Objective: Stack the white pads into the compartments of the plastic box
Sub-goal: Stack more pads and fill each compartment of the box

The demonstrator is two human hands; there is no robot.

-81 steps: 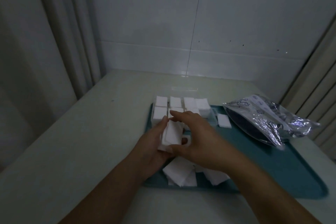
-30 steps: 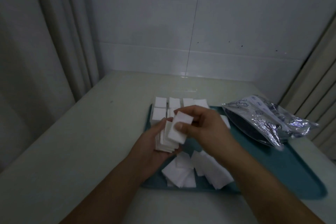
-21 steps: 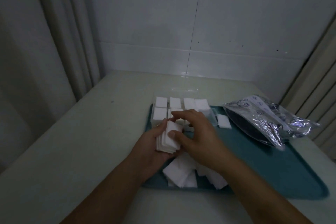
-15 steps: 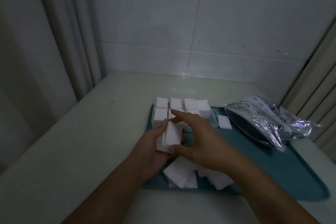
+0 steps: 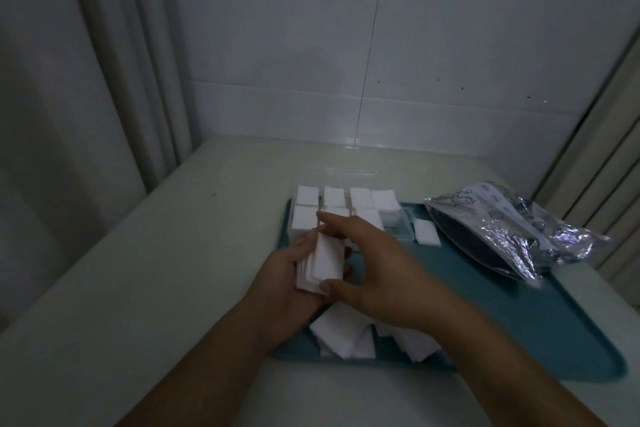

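The stack of pads point(image 5: 322, 262) stands on edge in the left hand point(image 5: 294, 274), long axis pointing at the box point(image 5: 349, 208) just beyond. The right hand point(image 5: 374, 267) pinches its ends (squaring them). Loose pads point(image 5: 341, 334) lie nearer, on the tray point(image 5: 502, 305).

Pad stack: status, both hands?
Left hand holds pad stack upright. Right hand pinches its ends, squaring it. Plastic box compartments mostly filled. Loose pads on teal tray; nothing blocking.
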